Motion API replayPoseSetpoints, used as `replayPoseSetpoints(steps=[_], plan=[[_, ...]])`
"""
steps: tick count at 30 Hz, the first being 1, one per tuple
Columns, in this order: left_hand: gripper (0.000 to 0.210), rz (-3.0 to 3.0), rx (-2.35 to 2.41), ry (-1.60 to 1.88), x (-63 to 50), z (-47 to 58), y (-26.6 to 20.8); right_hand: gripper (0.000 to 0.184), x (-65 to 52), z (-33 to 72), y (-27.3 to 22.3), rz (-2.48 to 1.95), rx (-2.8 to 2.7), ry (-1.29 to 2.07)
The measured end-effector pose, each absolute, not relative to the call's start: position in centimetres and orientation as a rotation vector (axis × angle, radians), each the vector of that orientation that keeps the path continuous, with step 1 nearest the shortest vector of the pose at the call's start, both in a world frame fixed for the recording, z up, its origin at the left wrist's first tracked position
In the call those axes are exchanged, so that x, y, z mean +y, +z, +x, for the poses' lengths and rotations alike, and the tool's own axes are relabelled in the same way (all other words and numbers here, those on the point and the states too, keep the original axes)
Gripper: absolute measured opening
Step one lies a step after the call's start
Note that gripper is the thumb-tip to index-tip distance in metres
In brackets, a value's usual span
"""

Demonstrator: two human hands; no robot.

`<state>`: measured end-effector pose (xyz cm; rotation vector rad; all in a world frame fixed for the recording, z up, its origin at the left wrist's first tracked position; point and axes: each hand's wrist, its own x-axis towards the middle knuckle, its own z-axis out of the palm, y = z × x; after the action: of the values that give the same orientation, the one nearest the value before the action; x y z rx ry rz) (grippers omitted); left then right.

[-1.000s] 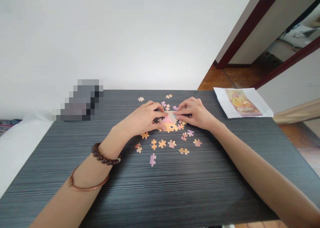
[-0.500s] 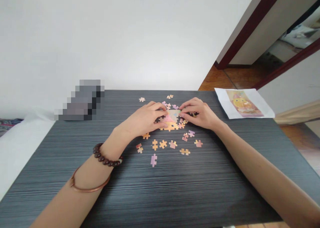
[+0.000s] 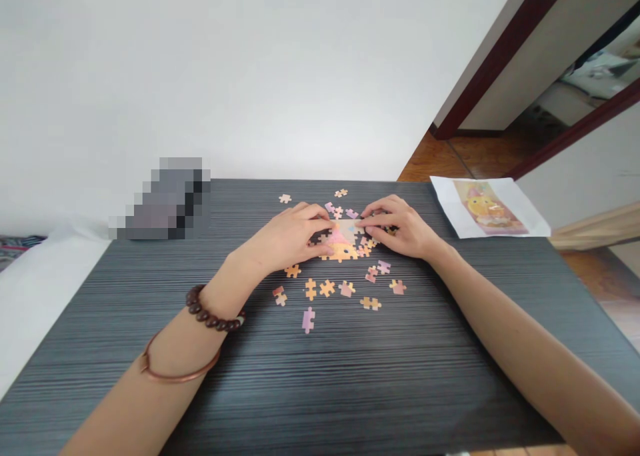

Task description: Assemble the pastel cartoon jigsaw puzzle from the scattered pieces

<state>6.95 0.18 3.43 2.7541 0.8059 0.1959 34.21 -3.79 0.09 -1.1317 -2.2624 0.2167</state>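
Observation:
A partly joined jigsaw puzzle (image 3: 345, 239), with a pink cone shape above a yellow face with an eye, lies flat on the dark table (image 3: 320, 383). My left hand (image 3: 295, 237) grips its left side, thumb and index finger bent around that edge and resting on it. At the upper right corner my right hand (image 3: 397, 226) touches the puzzle with its index fingertip. The right thumb lies a little apart, over loose pieces partly hidden by the hand. Nearest the left wrist is an orange piece (image 3: 293, 271).
Several loose pieces lie in front, including a purple piece (image 3: 309, 320) and a yellow one (image 3: 371, 303). More lie behind, such as a pale piece (image 3: 285, 199). A printed picture sheet (image 3: 520, 209) is at the back right. A blurred-out dark object (image 3: 165, 199) stands back left.
My right thumb has drawn slightly away from the puzzle's right edge, and the right index fingertip stays at its corner. My left hand has hardly moved.

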Motion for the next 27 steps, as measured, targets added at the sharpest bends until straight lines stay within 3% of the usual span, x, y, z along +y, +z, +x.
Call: replayPoseSetpoints(steps=[14, 21, 27], plan=[[0.034, 2.816, 0.756, 0.230, 0.4, 7.0, 3.0, 0.025, -3.6, 34.4, -0.1, -1.128, -2.163, 0.258], [0.035, 2.779, 0.777, 0.314, 0.4, 6.8, 2.9, 0.031, -2.6, 35.3, -1.0, -1.484, -1.603, 0.295], [0.032, 2.808, 0.760, 0.330, 0.5, 6.8, 2.8, 0.033, -2.4, 35.3, -1.2, -1.545, -1.744, 0.287]])
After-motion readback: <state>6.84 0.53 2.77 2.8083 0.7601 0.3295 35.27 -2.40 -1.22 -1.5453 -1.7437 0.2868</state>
